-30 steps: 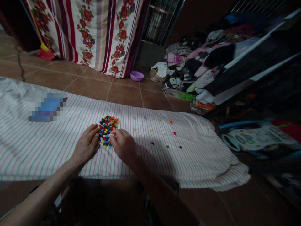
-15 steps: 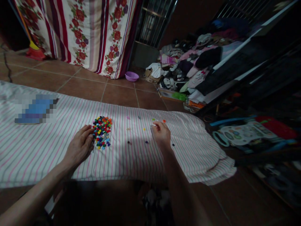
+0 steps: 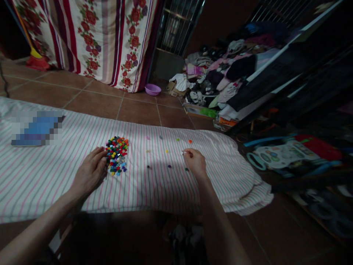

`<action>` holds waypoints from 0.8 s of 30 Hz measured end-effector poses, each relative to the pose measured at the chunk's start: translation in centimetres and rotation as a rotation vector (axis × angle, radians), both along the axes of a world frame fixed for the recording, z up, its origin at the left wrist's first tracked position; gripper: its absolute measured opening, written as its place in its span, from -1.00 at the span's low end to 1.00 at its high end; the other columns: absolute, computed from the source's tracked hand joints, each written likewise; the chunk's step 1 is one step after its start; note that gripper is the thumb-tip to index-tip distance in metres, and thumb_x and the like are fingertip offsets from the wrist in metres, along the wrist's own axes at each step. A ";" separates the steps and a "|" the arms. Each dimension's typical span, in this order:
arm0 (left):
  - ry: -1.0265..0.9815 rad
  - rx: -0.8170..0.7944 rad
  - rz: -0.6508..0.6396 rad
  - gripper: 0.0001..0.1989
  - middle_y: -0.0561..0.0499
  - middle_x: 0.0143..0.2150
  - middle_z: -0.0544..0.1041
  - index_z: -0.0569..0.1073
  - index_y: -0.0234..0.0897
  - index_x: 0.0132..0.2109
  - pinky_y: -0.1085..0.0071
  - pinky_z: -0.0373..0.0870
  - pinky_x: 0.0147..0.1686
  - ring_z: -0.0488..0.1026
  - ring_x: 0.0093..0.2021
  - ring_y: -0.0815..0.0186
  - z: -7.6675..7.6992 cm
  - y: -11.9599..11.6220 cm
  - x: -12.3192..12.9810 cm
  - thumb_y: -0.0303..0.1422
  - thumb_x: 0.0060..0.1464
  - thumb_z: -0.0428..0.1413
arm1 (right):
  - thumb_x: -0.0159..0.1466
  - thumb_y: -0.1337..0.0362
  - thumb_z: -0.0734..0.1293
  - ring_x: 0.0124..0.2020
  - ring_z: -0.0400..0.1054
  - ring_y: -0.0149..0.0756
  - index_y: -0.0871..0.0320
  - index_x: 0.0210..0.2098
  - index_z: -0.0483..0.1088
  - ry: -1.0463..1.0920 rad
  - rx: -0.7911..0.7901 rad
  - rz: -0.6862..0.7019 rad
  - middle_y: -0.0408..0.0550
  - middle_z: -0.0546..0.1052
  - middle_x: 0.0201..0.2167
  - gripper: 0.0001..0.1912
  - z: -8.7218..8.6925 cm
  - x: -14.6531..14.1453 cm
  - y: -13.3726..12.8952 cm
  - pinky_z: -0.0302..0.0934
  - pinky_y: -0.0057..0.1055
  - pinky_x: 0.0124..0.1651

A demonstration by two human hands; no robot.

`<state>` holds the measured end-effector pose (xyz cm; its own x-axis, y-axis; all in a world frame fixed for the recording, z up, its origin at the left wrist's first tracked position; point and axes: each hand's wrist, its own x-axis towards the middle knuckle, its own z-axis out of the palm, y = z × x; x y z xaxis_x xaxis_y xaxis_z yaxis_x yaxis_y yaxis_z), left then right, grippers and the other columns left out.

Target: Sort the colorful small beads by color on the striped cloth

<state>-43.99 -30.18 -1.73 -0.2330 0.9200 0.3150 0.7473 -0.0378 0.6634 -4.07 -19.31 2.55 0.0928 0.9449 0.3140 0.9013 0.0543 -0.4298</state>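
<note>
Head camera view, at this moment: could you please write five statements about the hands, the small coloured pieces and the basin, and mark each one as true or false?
1. The left hand is beside the pile of coloured pieces. True.
2. The right hand is over the pile. False: it is to the right of the pile, among the spaced-out pieces.
3. A small white piece shows at the fingertips of the right hand. True.
4. The purple basin stands on the striped cloth. False: it stands on the tiled floor.
5. The lone orange piece lies nearer to the person than the lone dark blue piece. False: it lies farther away.
</note>
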 end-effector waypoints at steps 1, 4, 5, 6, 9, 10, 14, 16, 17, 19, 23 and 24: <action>0.001 -0.004 -0.004 -0.45 -0.14 0.25 0.40 0.50 -0.23 0.04 0.04 0.19 0.35 0.25 0.33 0.06 0.0 0.0 0.0 0.00 0.23 -0.19 | 0.15 0.30 0.22 -0.28 0.42 -0.22 0.13 -0.24 0.54 -0.009 -0.013 -0.002 -0.02 0.55 -0.34 -0.71 0.0 -0.1 0.0 0.26 -0.33 -0.12; 0.003 -0.006 -0.004 -0.43 -0.17 0.25 0.40 0.49 -0.27 0.04 0.04 0.18 0.35 0.25 0.33 0.04 0.1 0.0 0.1 0.01 0.23 -0.20 | 0.15 0.33 0.25 -0.28 0.43 -0.24 0.13 -0.13 0.53 -0.036 -0.055 -0.001 -0.05 0.56 -0.34 -0.67 -0.2 -0.5 0.2 0.25 -0.35 -0.13; -0.001 -0.006 -0.002 -0.42 -0.18 0.25 0.40 0.49 -0.27 0.03 0.04 0.18 0.35 0.25 0.33 0.04 0.2 0.0 0.1 0.02 0.22 -0.20 | 0.15 0.34 0.26 -0.28 0.43 -0.23 0.14 -0.11 0.52 -0.046 -0.072 0.000 -0.05 0.57 -0.34 -0.66 -0.2 -0.6 0.2 0.25 -0.35 -0.13; -0.005 -0.007 0.000 -0.42 -0.17 0.24 0.40 0.49 -0.26 0.03 0.05 0.18 0.35 0.25 0.33 0.05 0.2 0.0 0.1 0.03 0.22 -0.21 | 0.15 0.35 0.27 -0.27 0.43 -0.23 0.14 -0.10 0.52 -0.057 -0.088 -0.001 -0.05 0.57 -0.33 -0.66 -0.3 -0.7 0.3 0.25 -0.34 -0.13; -0.006 -0.002 0.000 -0.43 -0.16 0.24 0.41 0.49 -0.25 0.02 0.07 0.19 0.35 0.26 0.32 0.06 0.2 0.0 0.1 0.03 0.22 -0.20 | 0.16 0.36 0.28 -0.25 0.44 -0.22 0.16 -0.11 0.53 -0.080 -0.126 -0.016 -0.03 0.58 -0.33 -0.67 -0.4 -0.8 0.5 0.26 -0.34 -0.12; -0.002 0.003 0.000 -0.43 -0.16 0.24 0.41 0.49 -0.25 0.02 0.07 0.20 0.34 0.27 0.32 0.07 0.2 0.0 0.1 0.02 0.22 -0.20 | 0.17 0.36 0.28 -0.24 0.45 -0.22 0.16 -0.11 0.54 -0.086 -0.133 -0.022 -0.03 0.58 -0.32 -0.68 -0.4 -0.8 0.6 0.26 -0.34 -0.12; 0.008 -0.005 0.002 -0.43 -0.16 0.24 0.41 0.49 -0.26 0.03 0.07 0.21 0.34 0.27 0.32 0.07 0.3 -0.1 0.0 0.01 0.22 -0.20 | 0.17 0.36 0.30 -0.19 0.45 -0.21 0.18 -0.12 0.56 -0.113 -0.158 -0.024 0.01 0.58 -0.27 -0.69 -0.6 -0.8 0.8 0.26 -0.36 -0.08; 0.006 -0.023 0.007 -0.42 -0.16 0.25 0.41 0.49 -0.27 0.04 0.07 0.19 0.35 0.27 0.33 0.08 0.3 0.0 0.1 0.01 0.22 -0.20 | 0.18 0.36 0.30 -0.18 0.45 -0.23 0.19 -0.12 0.56 -0.126 -0.170 -0.022 0.02 0.58 -0.25 -0.69 -0.7 -0.8 0.9 0.26 -0.38 -0.07; 0.004 -0.030 0.009 -0.42 -0.16 0.25 0.41 0.49 -0.28 0.04 0.08 0.19 0.35 0.26 0.33 0.08 0.3 0.0 0.1 0.01 0.22 -0.20 | 0.18 0.36 0.30 -0.18 0.44 -0.23 0.19 -0.11 0.57 -0.130 -0.175 -0.022 0.02 0.57 -0.25 -0.69 -0.7 -0.8 0.9 0.26 -0.39 -0.06; 0.003 -0.033 0.006 -0.41 -0.16 0.26 0.40 0.49 -0.29 0.04 0.09 0.17 0.36 0.25 0.34 0.08 0.3 0.0 0.1 0.01 0.22 -0.20 | 0.18 0.37 0.30 -0.18 0.44 -0.23 0.21 -0.11 0.57 -0.136 -0.178 -0.024 0.04 0.57 -0.24 -0.69 -0.8 -0.9 0.9 0.25 -0.39 -0.05; 0.013 -0.028 0.000 -0.41 -0.19 0.26 0.40 0.49 -0.31 0.04 0.07 0.17 0.36 0.25 0.34 0.06 0.4 -0.1 0.1 0.00 0.22 -0.20 | 0.17 0.39 0.29 -0.21 0.44 -0.24 0.22 -0.18 0.57 -0.136 -0.160 -0.015 0.05 0.57 -0.25 -0.72 -0.9 -0.9 1.0 0.25 -0.37 -0.04; 0.015 -0.031 0.000 -0.41 -0.19 0.26 0.40 0.49 -0.32 0.04 0.07 0.17 0.36 0.25 0.34 0.06 0.5 -0.1 0.1 0.00 0.22 -0.20 | 0.16 0.39 0.28 -0.22 0.43 -0.24 0.21 -0.19 0.57 -0.135 -0.154 -0.010 0.04 0.57 -0.26 -0.72 -1.0 -0.9 1.0 0.25 -0.37 -0.05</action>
<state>-43.90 -30.25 -1.26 -0.2282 0.9296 0.2895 0.7573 -0.0174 0.6528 -4.97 -18.28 1.55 0.0694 0.9820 0.1757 0.9513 -0.0122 -0.3079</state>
